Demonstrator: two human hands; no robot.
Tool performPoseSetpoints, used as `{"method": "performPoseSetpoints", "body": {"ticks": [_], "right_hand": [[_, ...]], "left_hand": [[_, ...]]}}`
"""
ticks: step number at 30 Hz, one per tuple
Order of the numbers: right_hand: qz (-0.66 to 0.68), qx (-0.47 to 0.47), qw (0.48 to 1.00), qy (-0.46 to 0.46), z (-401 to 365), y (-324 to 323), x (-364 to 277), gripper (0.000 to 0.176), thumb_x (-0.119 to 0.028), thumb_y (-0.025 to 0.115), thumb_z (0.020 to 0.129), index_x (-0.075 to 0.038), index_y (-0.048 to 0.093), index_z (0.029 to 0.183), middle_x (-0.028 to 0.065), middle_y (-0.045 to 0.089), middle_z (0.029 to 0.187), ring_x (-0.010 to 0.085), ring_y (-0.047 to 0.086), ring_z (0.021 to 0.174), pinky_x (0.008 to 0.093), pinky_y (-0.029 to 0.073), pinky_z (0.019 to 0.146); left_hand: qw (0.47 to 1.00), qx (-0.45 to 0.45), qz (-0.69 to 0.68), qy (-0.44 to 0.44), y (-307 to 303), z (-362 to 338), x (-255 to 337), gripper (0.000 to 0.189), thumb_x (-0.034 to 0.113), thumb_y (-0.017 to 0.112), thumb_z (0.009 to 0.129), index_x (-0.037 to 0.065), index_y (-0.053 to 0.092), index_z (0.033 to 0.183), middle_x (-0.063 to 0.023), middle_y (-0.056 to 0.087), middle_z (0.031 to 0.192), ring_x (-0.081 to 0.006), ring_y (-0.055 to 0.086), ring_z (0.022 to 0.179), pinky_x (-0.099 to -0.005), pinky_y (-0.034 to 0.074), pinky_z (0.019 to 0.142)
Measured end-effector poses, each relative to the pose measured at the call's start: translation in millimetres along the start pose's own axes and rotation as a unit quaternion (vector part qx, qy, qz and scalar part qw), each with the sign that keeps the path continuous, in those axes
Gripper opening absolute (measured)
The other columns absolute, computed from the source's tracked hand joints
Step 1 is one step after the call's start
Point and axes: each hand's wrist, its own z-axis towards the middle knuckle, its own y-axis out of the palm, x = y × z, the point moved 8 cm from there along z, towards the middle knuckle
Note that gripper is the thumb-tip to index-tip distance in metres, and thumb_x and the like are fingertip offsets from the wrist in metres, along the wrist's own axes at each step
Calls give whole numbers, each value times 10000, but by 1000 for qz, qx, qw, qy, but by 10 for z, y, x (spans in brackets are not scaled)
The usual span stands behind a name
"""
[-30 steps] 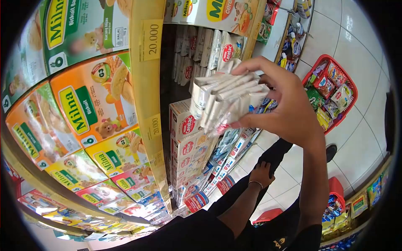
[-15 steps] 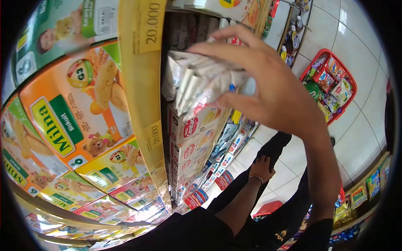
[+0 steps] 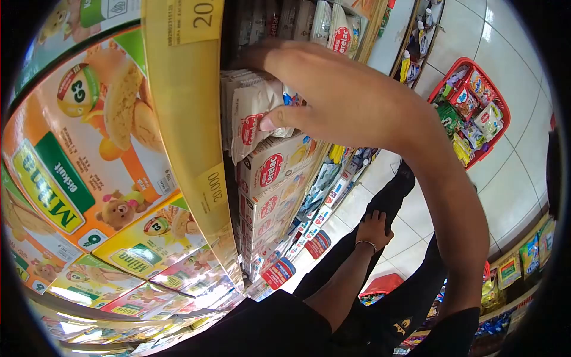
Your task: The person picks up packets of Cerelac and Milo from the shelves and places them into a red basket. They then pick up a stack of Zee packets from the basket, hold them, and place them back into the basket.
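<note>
My right hand (image 3: 345,98) reaches across to the shelf, with its thumb pressed on the front of a pale Cerelac sachet (image 3: 248,122) that has a red logo. More sachets are stacked behind that one, and my other right fingers are hidden behind the bundle. Just below the bundle is a white Cerelac box (image 3: 276,166), at the top of a column of similar boxes. Well away from the shelf, my left hand (image 3: 374,229), with a bracelet at the wrist, lies with fingers spread on my dark-trousered leg (image 3: 388,205).
Orange and yellow Milna biscuit boxes (image 3: 95,143) fill the left side, beside a yellow price strip (image 3: 184,107). More Cerelac packets (image 3: 340,35) stand in the shelf above my hand. A red basket (image 3: 505,113) of snacks sits on the tiled floor.
My right hand has moved left and deeper into the shelf with the sachets. The bundle has turned, so its front logo now faces me. My left hand stays on my leg.
</note>
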Motion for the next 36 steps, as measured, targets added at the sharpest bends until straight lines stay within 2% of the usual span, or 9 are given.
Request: {"method": "performPoseSetpoints", "body": {"ticks": [13,16,18,19,21,23,27,31,36], "right_hand": [[-11,-91,992,84,-67,1,-40,543,-32,531,872,68,437,1397,225,599,1204,352,569,1199,440,511,968],[24,-59,995,80,-104,66,-34,559,8,521,842,74,443,1392,228,589,1228,360,541,1233,445,492,1000],[-60,147,987,-31,-319,-167,-206,533,-3,536,842,80,469,1364,223,586,1224,360,528,1245,446,464,1039],[59,135,989,3,-412,-339,-257,520,-15,597,836,32,507,1346,195,575,1275,348,532,1246,428,439,1070],[114,148,978,93,-942,-655,-281,484,-24,668,828,-22,565,1301,155,605,1274,297,578,1205,391,456,1050],[164,210,932,245,-1770,-786,154,412,-43,724,843,-3,614,1238,137,637,1243,248,614,1164,351,455,1043],[17,313,772,553,-4315,-691,1475,293,-11,682,872,-19,644,1163,75,690,1146,176,660,1059,344,529,937],[-61,331,714,614,-5805,-975,2228,298,-52,709,818,15,670,1106,99,712,1031,168,677,914,284,548,769],[3,478,664,575,-5408,-1813,2865,747,-329,860,766,17,499,1321,124,654,1131,169,644,966,304,545,790]], "left_hand": [[1000,-7,1,1,87,38,15,609,401,688,788,62,513,1264,-156,517,1250,-339,561,1134,-462,532,887],[999,22,-15,22,134,51,-15,597,401,695,782,60,520,1239,-160,539,1215,-349,569,1123,-461,533,893],[999,-5,-34,28,394,114,-117,561,399,700,785,68,529,1205,-166,553,1237,-345,572,1130,-465,518,933],[994,-31,-59,82,237,89,-19,527,380,693,806,98,565,1233,-154,567,1285,-329,567,1165,-480,483,986],[962,223,-53,147,-66,-31,171,477,369,668,824,155,619,1246,-154,587,1310,-341,547,1205,-502,472,987],[999,35,-5,12,127,25,67,565,387,692,763,48,570,1199,-173,563,1231,-364,582,1104,-461,525,912],[999,6,44,-9,165,60,55,575,408,666,792,64,562,1241,-135,563,1230,-309,591,1135,-445,549,877],[998,42,51,-1,129,40,91,490,355,658,782,36,573,1145,-156,572,1140,-330,598,1071,-431,545,878],[998,17,62,-15,219,54,52,576,401,664,782,69,566,1243,-132,573,1210,-311,598,1123,-445,556,881]]}}
